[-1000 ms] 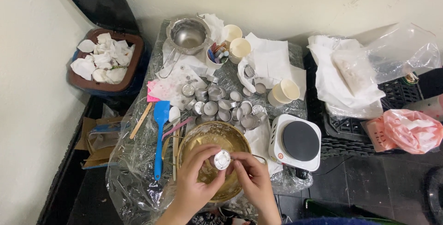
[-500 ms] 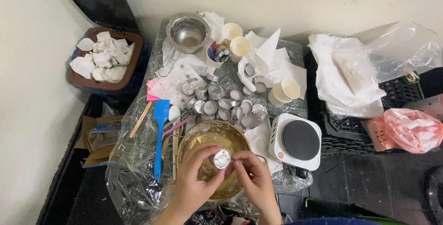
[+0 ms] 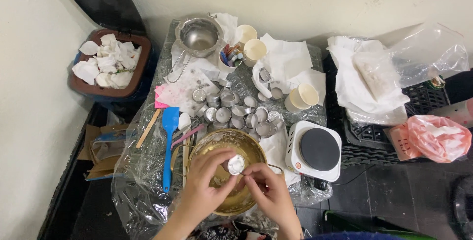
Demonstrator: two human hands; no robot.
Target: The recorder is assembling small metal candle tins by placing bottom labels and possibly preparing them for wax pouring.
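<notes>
Hands meeting above the brass bowl [image 3: 224, 144], wrists low at the bottom edge. Left hand [image 3: 204, 178] curled, thumb and fingers pinching a small round metal cup [image 3: 236, 164], held over the bowl's middle. Right hand [image 3: 268, 191] bent inward, fingertips pressed to the cup's right rim, pinching it too. Blue spatula [image 3: 169, 139] lying just left of the bowl; white hot plate [image 3: 315, 150] just right; empty metal cups [image 3: 236, 109] clustered beyond.

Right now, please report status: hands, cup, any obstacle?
Left hand and right hand pinch small metal cup. Held over brass bowl. Nothing blocking.
</notes>
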